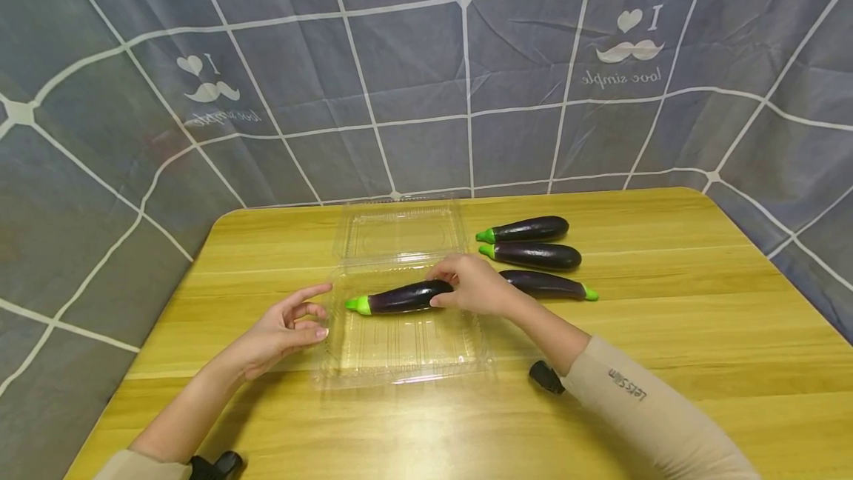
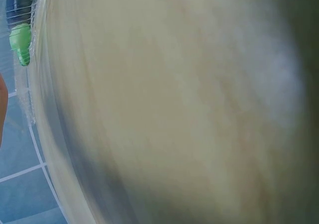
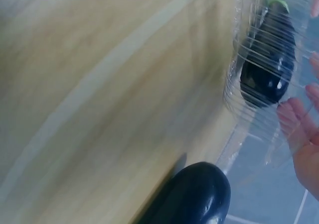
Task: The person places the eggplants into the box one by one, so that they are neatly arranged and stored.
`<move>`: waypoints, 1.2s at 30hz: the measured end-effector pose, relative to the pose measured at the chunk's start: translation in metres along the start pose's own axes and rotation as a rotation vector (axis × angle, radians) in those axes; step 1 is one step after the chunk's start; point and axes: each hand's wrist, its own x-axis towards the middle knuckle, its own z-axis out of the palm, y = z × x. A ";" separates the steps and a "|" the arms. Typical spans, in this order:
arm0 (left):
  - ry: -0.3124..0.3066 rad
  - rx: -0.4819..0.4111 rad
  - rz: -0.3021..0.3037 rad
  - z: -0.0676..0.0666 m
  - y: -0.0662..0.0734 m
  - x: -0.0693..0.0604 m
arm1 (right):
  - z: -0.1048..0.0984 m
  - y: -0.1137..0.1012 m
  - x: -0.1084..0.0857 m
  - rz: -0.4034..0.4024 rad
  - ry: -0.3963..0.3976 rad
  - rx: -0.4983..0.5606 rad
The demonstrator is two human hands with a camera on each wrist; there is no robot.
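Note:
In the head view, a dark purple eggplant [image 1: 408, 297] with a green stem end lies in the base of a clear plastic clamshell box [image 1: 400, 354], stem to the left. My right hand [image 1: 474, 286] holds its blunt right end between thumb and fingers. The right wrist view shows this eggplant [image 3: 269, 59] through the ribbed clear wall. My left hand [image 1: 283, 332] is at the box's left edge, fingers spread and loosely bent, with nothing gripped. Whether its fingertips touch the edge, I cannot tell.
The box's lid [image 1: 403, 232] lies folded back behind the base. Right of it, two eggplants [image 1: 533, 229] lie side by side, stems left. Another eggplant [image 1: 546, 284], stem right, is partly hidden by my right hand. A grey curtain [image 1: 420, 154] stands behind the wooden table [image 1: 666, 317].

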 end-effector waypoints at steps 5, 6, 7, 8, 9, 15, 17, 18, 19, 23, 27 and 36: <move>0.005 0.004 -0.004 0.001 -0.001 -0.001 | -0.007 0.003 -0.006 -0.005 0.008 0.152; 0.006 0.004 -0.004 0.001 -0.001 -0.001 | -0.008 0.003 -0.007 -0.008 0.014 0.178; 0.007 0.005 -0.005 0.001 -0.001 -0.001 | -0.010 0.004 -0.009 -0.009 0.022 0.201; 0.009 0.006 -0.005 0.001 -0.001 -0.001 | -0.012 0.005 -0.010 -0.010 0.030 0.220; 0.010 0.005 -0.005 0.001 -0.001 -0.002 | -0.013 0.006 -0.012 -0.013 0.038 0.232; 0.017 0.006 -0.010 0.001 -0.001 -0.002 | -0.027 0.009 -0.026 -0.036 0.080 0.242; 0.018 0.006 -0.011 0.002 -0.001 -0.002 | -0.032 0.011 -0.031 -0.029 0.093 0.233; 0.018 0.005 -0.010 0.002 -0.001 -0.002 | -0.035 0.012 -0.034 -0.021 0.100 0.225; 0.018 0.003 -0.010 0.002 -0.001 -0.002 | -0.038 0.014 -0.036 -0.011 0.108 0.217; 0.013 -0.007 -0.007 0.002 0.000 -0.002 | -0.047 0.022 -0.044 0.026 0.137 0.196; 0.009 -0.013 -0.005 0.002 0.000 -0.001 | -0.056 0.033 -0.051 0.046 0.164 0.201; 0.010 -0.017 -0.007 0.002 0.001 0.000 | -0.071 0.054 -0.070 0.096 0.181 0.140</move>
